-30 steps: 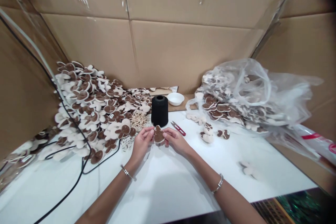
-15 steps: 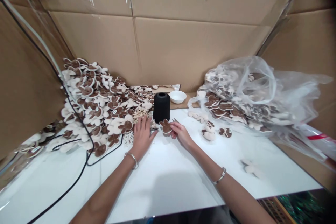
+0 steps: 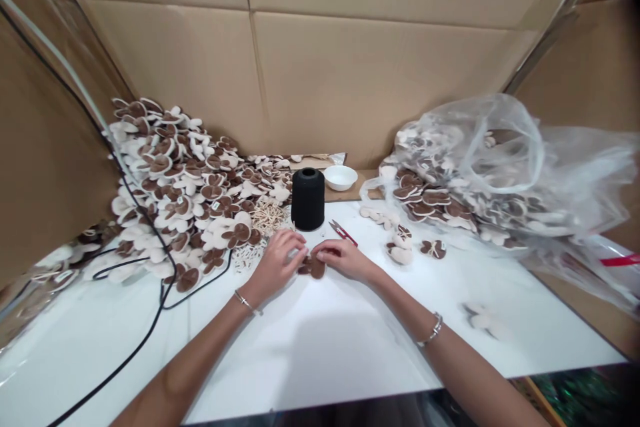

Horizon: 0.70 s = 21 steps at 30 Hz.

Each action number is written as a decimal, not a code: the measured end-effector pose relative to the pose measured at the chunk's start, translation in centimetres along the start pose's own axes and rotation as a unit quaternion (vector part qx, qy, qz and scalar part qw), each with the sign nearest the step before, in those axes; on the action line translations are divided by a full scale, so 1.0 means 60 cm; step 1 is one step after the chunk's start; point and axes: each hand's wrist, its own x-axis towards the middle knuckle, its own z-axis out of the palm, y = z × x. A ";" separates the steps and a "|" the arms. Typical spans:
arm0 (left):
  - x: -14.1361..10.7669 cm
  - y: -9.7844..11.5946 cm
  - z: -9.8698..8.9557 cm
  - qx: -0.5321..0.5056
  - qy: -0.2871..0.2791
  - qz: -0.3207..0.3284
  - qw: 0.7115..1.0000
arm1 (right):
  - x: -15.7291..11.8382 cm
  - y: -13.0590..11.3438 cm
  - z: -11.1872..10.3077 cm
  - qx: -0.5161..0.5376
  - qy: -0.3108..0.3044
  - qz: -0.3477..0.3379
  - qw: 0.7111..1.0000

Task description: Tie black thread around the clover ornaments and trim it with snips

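Observation:
In front of the black thread cone [image 3: 308, 200], a brown bunny-shaped fabric patch [image 3: 317, 268] is held low over the white table. My right hand [image 3: 345, 257] is closed on its upper edge, thumb against fingers. At the patch's left side is my left hand [image 3: 280, 259], its thumb and fingers drawn together; what lies between them is too small to make out. Red-handled thread snips [image 3: 344, 232] lie just behind my right hand. Small cream bows [image 3: 270, 216] and little white pieces [image 3: 245, 256] are heaped beyond my left hand.
A large pile of brown and cream patches [image 3: 175, 187] fills the left, crossed by a black cable [image 3: 163, 307]. To the right, a clear plastic bag [image 3: 505, 160] covers more patches. A white bowl [image 3: 341, 177] stands behind the cone. Loose patches [image 3: 433, 249] lie right of my hand.
My left hand has moved from the small-piece heap toward the patch, its fingers now drawn in. The patch has come nearer and turned in my right hand. The snips now lie uncovered on the table.

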 end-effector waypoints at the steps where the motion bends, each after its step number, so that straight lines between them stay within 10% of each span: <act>1: -0.004 0.003 0.002 -0.006 -0.034 0.014 0.999 | -0.001 -0.001 0.002 -0.025 0.000 -0.007 1.000; 6: -0.017 0.003 0.007 0.017 -0.123 0.030 0.992 | -0.004 -0.003 0.014 -0.105 0.041 -0.004 0.994; 21: -0.022 -0.031 0.005 0.005 -0.086 -0.047 0.995 | -0.020 -0.027 0.022 -0.156 0.028 -0.027 0.987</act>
